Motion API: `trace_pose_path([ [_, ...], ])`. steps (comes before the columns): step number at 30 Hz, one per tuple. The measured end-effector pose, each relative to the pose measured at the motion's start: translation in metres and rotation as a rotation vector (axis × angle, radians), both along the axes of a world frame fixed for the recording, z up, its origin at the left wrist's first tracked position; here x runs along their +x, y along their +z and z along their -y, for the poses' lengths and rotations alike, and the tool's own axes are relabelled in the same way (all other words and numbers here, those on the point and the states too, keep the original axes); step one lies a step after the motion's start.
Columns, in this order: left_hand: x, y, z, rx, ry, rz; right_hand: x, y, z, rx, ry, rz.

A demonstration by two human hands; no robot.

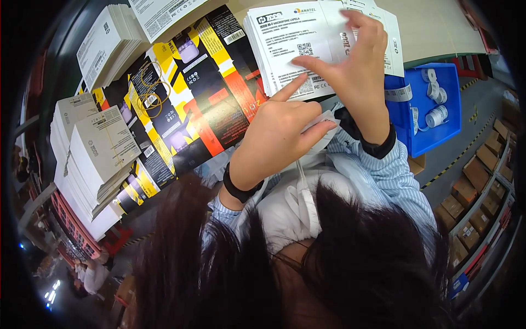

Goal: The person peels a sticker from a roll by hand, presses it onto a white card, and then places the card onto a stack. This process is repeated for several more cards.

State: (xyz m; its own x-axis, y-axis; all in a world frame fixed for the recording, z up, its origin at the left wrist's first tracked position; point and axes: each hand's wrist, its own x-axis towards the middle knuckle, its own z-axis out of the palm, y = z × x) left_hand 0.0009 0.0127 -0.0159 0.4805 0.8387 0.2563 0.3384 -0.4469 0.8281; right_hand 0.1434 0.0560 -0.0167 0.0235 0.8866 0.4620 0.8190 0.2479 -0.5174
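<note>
A stack of white printed cards (285, 38) lies at the table's near edge in front of me. My right hand (356, 71) is over its right part, thumb and fingers spread apart. Lower and to the left, my left hand (279, 131) points its index finger at the stack's lower edge. Its thumb is stretched out to the right and the other fingers are partly curled. Below that thumb is a small white piece (324, 125), partly hidden; I cannot tell whether the hand touches it. Black bands circle both wrists.
Black, yellow and red printed box sheets (213, 109) cover the table to the left, with rubber bands (150, 101) on them. More card stacks (104, 145) stand at the far left. A blue bin (449, 104) with label rolls (436, 116) is at right, near shelved cartons (464, 183).
</note>
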Motion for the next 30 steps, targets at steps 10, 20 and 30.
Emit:
trace_pose_path([
  [10,-0.001,0.002,-0.002,0.018,0.008,0.04,0.011,0.005,-0.008,-0.022,0.231,-0.021],
  [20,-0.027,0.017,0.004,-0.223,-0.016,0.233,0.032,0.016,0.024,-0.195,0.578,0.482],
  [30,-0.027,0.032,0.009,-0.114,0.265,0.39,0.108,0.029,0.013,0.369,0.43,0.231],
])
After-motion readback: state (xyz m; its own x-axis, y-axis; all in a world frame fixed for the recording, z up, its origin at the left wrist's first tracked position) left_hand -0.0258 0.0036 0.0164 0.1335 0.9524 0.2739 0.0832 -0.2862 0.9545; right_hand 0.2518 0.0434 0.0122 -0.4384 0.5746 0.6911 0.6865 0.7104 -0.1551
